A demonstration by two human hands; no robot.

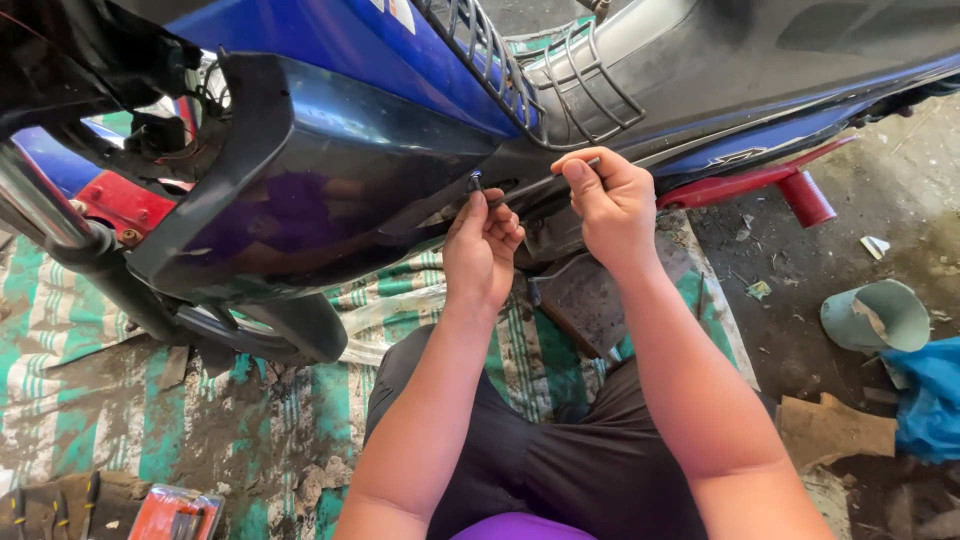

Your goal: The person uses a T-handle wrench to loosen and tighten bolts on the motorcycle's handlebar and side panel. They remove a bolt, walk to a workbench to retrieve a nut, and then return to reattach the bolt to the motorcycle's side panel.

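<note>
A blue motorbike fills the top of the head view, with a dark blue leg-shield panel (330, 170) at its left. My right hand (612, 205) grips a thin metal tool (535, 185), a screwdriver by its look, whose tip points left at the panel's lower edge. My left hand (482, 245) pinches a small screw (477, 181) at that tip, fingers closed on it, right against the panel seam. Both hands sit close together below the wire basket (540, 75).
A red footpeg (800, 195) sticks out at the right. The front fork (50, 215) runs down at the left. A green-and-white striped mat (250, 420) covers the dirty floor. A tool pouch (180, 515) lies bottom left; a pale green cup (878, 315) and blue bag (930, 395) lie at right.
</note>
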